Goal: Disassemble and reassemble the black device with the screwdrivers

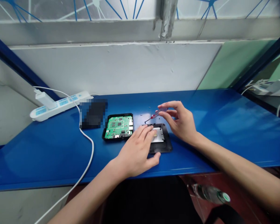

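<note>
My right hand (180,119) pinches a small screwdriver (156,114) by its clear, pinkish handle. The shaft slants down to the left, and its tip is near the far left edge of a black plastic cover (166,146). A silver metal plate (159,137) lies on that cover. My left hand (137,149) rests over the cover's left part with fingers stretched out and the thumb apart at the near edge, hiding that side. Left of the cover sits an opened black case (104,137) with a green circuit board (118,126) inside.
Tiny dark pieces, perhaps screws (141,115), lie on the blue table (212,124). A dark, pixelated object (94,113) is left of the case. Behind it stands a white power strip (63,104); a white cable (91,149) crosses the table's left. A plastic bottle (210,193) lies below.
</note>
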The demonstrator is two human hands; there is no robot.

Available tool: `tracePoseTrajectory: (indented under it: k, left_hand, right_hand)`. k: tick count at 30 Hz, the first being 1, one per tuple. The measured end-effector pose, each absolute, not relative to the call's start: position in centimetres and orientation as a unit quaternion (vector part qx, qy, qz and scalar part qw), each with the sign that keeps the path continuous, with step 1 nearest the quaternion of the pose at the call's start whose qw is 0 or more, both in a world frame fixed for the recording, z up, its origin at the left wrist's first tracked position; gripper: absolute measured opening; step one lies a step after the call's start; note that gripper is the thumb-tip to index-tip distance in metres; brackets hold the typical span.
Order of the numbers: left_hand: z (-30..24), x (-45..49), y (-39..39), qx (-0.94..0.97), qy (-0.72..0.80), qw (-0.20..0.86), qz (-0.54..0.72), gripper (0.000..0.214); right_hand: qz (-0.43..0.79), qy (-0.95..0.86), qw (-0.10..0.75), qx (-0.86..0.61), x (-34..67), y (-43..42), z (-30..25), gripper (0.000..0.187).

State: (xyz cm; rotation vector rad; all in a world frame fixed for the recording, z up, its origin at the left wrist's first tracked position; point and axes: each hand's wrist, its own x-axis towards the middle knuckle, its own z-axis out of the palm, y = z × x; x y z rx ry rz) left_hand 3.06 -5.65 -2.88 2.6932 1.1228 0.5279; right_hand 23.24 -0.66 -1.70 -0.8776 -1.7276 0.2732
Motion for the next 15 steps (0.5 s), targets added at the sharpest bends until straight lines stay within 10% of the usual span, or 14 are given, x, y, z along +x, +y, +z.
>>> tracePoseTrajectory:
  k: [15]
  left_hand:
    - [-2.8,-0.2,-5.7,0.878,0.43,0.015,0.209,0.055]
  right_hand:
    - [0.237,-0.634,0.634,-0.374,23.8,0.3,-2.0,0.024]
